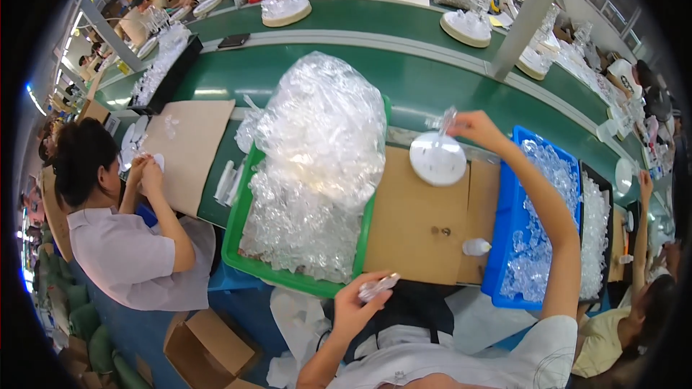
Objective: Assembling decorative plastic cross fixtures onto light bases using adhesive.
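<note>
Holding a short clear piece point(378, 288) close to the person's body, the left hand point(355, 308) has its fingers closed around it, one end jutting free; a light grip there should spare the clear surface; ahead lies the cardboard sheet point(407, 252), with tiny dark parts point(445, 232) and a small white bottle point(476, 247), both best kept away from a sweeping sleeve; the green tub point(238, 238) of clear pieces stands on the left, the blue tub point(497, 266) on the right, and the right arm point(551, 223) reaches above the latter, so a raised elbow would help; towards the far side sits the white disc point(437, 162); at its far edge the right hand point(474, 128) has its fingers pinching a second clear piece point(446, 121); whether that touches the disc cannot be told, so upright alignment and gentle, even pressure seem wise; beyond the rail point(288, 37), a round white base point(286, 11) bears a clear stack on the green counter point(360, 14).
</note>
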Demonstrator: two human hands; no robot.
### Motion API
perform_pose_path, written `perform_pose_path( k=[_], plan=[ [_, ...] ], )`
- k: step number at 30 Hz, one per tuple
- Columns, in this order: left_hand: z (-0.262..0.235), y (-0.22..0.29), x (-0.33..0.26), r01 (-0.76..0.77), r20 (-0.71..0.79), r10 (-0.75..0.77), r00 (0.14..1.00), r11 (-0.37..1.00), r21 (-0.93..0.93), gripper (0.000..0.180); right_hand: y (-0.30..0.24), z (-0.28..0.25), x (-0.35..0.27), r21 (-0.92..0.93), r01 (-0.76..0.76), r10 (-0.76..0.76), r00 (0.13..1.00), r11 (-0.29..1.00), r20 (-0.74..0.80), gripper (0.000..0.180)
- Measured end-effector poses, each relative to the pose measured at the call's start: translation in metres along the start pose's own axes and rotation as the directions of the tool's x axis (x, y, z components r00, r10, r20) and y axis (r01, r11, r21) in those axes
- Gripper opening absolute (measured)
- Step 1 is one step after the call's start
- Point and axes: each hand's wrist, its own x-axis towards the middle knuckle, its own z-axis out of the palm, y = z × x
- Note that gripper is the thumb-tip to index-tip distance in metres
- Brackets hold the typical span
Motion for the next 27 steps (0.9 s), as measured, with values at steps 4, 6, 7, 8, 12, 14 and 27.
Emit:
perform_pose_path(
  k=[4,6,7,8,12,14,27],
  plan=[
    [0.039,-0.024,0.014,0.007,0.028,-0.003,1.000,0.993,-0.118,0.037,-0.027,0.043,-0.036,-0.018,-0.088,0.090,0.975,0.996,0.203,0.019],
    [0.047,-0.021,0.016,-0.451,0.100,0.447,0.889,0.817,0.361,0.044,-0.039,0.045,-0.048,-0.327,0.352,-0.386,0.921,0.877,-0.046,0.027],
    [0.052,-0.021,0.021,-0.445,0.107,0.437,0.893,0.823,0.352,0.044,-0.046,0.038,-0.061,-0.329,0.338,-0.372,0.927,0.882,-0.044,0.027],
    [0.054,-0.021,0.027,-0.469,0.058,0.495,0.867,0.769,0.434,0.047,-0.063,0.030,-0.073,-0.405,0.174,-0.251,0.957,0.897,-0.143,0.032],
    [0.057,-0.042,0.050,-0.548,-0.053,0.695,0.717,0.610,0.572,0.056,-0.166,0.037,-0.127,0.246,-0.306,0.292,0.952,0.920,0.092,0.040],
    [0.064,-0.052,0.061,-0.620,-0.009,0.775,0.632,0.512,0.594,0.057,-0.202,0.062,-0.147,0.328,-0.366,0.321,0.929,0.871,0.185,0.038],
    [0.061,-0.087,0.075,-0.698,0.153,0.790,0.594,0.411,0.587,0.043,-0.196,0.129,-0.164,0.781,-0.234,0.558,0.812,0.579,-0.170,0.034]
  ],
)
